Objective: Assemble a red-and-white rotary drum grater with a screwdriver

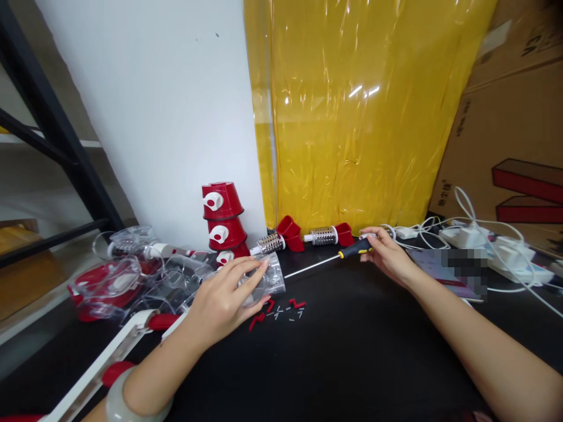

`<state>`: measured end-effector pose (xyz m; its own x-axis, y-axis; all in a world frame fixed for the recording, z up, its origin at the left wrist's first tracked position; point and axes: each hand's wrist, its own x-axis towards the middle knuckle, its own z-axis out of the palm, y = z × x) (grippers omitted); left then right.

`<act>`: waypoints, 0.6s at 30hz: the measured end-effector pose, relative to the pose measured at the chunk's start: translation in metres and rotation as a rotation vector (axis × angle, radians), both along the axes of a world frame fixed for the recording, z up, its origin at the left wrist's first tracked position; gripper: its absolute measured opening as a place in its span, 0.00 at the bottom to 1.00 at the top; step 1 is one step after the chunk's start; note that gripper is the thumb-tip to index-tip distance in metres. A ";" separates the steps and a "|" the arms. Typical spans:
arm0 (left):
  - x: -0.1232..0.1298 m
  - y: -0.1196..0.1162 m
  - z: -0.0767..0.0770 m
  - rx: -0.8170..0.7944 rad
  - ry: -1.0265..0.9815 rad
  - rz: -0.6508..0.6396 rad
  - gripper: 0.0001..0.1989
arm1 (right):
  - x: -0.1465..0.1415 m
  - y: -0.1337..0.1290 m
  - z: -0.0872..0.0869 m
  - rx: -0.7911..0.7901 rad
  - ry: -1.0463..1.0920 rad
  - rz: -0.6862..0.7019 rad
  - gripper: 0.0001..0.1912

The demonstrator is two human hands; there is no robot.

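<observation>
Black tabletop (352, 351): beside the red base stack (226, 231), your half-curled left hand (222, 299) holds a transparent housing (277, 272); your right hand (389, 257) grips a screwdriver (354, 249). Its slanted shaft could slip, scattering loose screws (301, 311).

Left of the left grip (229, 299), the stacked bases (225, 221) look like smooth, glossy red plastic. Beneath it, the part (271, 274) is clear, shiny plastic. The screwdriver (355, 249) in the right grip (382, 252) has a smooth metal shaft. Below both, the counter (343, 363) looks matt black.
</observation>
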<state>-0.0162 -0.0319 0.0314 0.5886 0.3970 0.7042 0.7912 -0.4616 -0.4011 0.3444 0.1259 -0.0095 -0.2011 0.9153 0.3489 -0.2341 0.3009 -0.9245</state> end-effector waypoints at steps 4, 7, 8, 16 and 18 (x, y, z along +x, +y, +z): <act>-0.001 -0.001 -0.001 -0.008 0.007 0.014 0.27 | -0.002 0.000 -0.002 0.064 -0.178 -0.078 0.20; -0.004 -0.002 -0.001 -0.024 0.037 0.034 0.26 | -0.003 -0.004 0.000 -0.016 -0.140 -0.011 0.20; -0.005 -0.002 -0.001 -0.025 0.046 0.042 0.26 | -0.002 -0.005 0.001 -0.049 -0.104 0.042 0.20; -0.011 -0.004 0.006 0.001 0.046 0.052 0.20 | 0.002 -0.009 0.004 -0.007 -0.188 0.105 0.15; -0.012 -0.006 0.007 -0.002 0.058 0.035 0.19 | 0.001 -0.008 0.001 -0.025 -0.256 0.063 0.17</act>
<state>-0.0283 -0.0375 0.0380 0.6137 0.4198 0.6687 0.7827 -0.4347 -0.4454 0.3452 0.1182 -0.0082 -0.3372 0.9058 0.2567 -0.0090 0.2695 -0.9629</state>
